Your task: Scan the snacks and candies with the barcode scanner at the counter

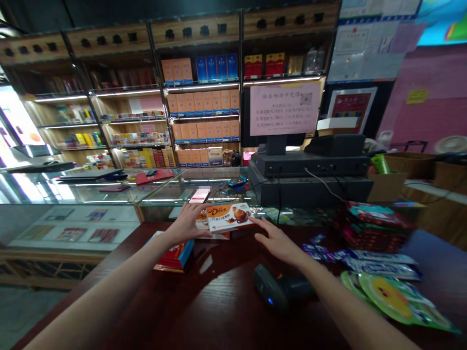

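A white and orange Dove chocolate box (229, 217) is at the far part of the dark red wooden counter, tilted toward me. My left hand (189, 221) grips its left end, fingers behind and thumb at the lower edge. A second similar box (202, 218) shows partly behind that end. My right hand (275, 238) is at the box's right end, fingers apart, the index fingertip at its edge; whether it touches is hard to tell. Below that hand lies a black barcode scanner (272, 289) with a blue light. Left of the boxes is a stack of red and blue packs (177, 255), partly behind my left wrist.
Green snack bags (394, 296), purple small packets (317, 250) and dark red packages (375, 226) lie on the right. Beyond the counter are a glass display case (164, 189), a phone (200, 195) and a cash register (310, 187) with a paper sign (280, 111). Stocked shelves (204, 116) line the wall.
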Demonstrator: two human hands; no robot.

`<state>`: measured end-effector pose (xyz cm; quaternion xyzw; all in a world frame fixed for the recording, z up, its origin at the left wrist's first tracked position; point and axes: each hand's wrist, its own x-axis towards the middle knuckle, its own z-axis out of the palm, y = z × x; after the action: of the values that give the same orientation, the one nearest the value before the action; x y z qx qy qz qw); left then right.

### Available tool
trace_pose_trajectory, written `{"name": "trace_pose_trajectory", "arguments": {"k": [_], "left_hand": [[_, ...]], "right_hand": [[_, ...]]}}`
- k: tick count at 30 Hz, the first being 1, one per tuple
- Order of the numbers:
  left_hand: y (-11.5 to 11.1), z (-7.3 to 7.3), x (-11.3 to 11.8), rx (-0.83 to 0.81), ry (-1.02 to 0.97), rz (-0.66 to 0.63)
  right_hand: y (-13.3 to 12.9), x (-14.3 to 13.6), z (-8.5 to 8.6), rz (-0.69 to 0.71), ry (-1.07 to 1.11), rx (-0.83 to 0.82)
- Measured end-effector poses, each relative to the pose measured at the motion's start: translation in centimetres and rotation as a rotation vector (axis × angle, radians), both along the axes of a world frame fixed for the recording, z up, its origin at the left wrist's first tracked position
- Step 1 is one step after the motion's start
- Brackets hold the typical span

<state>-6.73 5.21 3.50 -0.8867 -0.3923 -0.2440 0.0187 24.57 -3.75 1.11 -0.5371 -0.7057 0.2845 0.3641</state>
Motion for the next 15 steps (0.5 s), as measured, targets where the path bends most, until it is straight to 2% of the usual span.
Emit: {"name": "trace_pose_trajectory", "arguments": {"k": [6,15], "left_hand": [[1.0,0.3,-2.3,-0.054,0.025,-0.015],[2.0,0.3,-4.8,-0.210,-0.052,-0.067]], "right_hand": [[1.5,-2.2,-0.1,0.042,-0.044,0.004],[1.5,-4.4,0.4,0.079,-0.084,-0.038]]}}
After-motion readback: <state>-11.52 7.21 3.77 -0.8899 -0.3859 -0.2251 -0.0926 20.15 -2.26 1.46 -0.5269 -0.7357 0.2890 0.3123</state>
